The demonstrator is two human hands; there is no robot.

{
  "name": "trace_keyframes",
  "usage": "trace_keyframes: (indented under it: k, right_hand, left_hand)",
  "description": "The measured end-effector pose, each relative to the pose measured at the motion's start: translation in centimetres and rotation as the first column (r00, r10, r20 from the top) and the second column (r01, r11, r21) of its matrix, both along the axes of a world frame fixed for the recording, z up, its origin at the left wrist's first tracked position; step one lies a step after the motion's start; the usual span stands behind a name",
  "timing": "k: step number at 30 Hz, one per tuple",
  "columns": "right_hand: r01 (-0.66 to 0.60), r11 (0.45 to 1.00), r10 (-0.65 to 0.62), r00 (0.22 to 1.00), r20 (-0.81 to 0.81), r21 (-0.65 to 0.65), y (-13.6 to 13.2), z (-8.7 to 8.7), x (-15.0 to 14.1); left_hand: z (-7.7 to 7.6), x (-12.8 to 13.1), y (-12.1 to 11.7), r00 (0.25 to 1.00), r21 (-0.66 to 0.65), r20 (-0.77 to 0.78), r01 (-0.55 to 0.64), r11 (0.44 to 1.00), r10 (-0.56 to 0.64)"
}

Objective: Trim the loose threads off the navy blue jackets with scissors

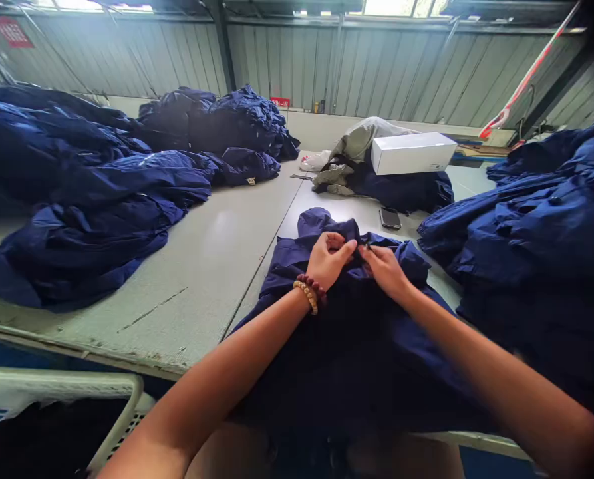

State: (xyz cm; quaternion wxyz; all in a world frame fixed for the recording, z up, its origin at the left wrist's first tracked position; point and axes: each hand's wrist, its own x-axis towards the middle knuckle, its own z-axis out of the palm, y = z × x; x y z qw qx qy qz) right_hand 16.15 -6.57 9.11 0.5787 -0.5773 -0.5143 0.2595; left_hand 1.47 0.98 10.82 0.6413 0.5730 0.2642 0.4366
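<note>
A navy blue garment lies bunched on the table in front of me and hangs down over its near edge towards my lap. My left hand, with two beaded bracelets on its wrist, pinches a gathered fold near the garment's top. Close beside it, my right hand has thumb and fingers pressed together on the same part of the cloth. A small dark bit shows at the right fingertips, too small to name. The fingertips of both hands nearly meet.
Navy garments are heaped at left, at the back and at right. A phone lies beyond my hands. A white box rests on grey and dark cloth. A white plastic basket stands below the table's front edge.
</note>
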Motion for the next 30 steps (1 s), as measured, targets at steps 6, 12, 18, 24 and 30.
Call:
trace_keyframes:
  k: [6, 12, 18, 24, 30]
  right_hand:
    - [-0.002, 1.000, 0.002, 0.990, 0.142, -0.001, -1.6, -4.5, 0.0]
    - [0.037, 0.999, -0.038, 0.985, 0.167, 0.008, -1.3, -4.2, -0.2]
    - [0.071, 0.997, -0.071, 0.987, 0.146, 0.006, -1.7, -4.1, -0.3]
    - [0.218, 0.972, -0.229, 0.963, 0.144, 0.085, -2.6, -3.0, -0.3]
    - [0.124, 0.992, -0.129, 0.957, -0.260, -0.034, -2.7, -2.3, -0.4]
  left_hand:
    - [-4.0, -0.5, 0.6, 0.961, -0.046, -0.267, 0.065, 0.997, -0.075]
    - [-3.2, -1.5, 1.3, 0.979, -0.162, -0.142, 0.124, 0.979, -0.148]
    - [-3.2, -2.0, 1.3, 0.978, -0.174, -0.117, 0.150, 0.973, -0.172]
    - [-1.5, -2.7, 0.1, 0.985, -0.330, 0.084, 0.170, 0.928, -0.150]
    - [-0.2, -3.0, -0.1, 0.973, -0.473, 0.107, 0.231, 0.850, -0.205]
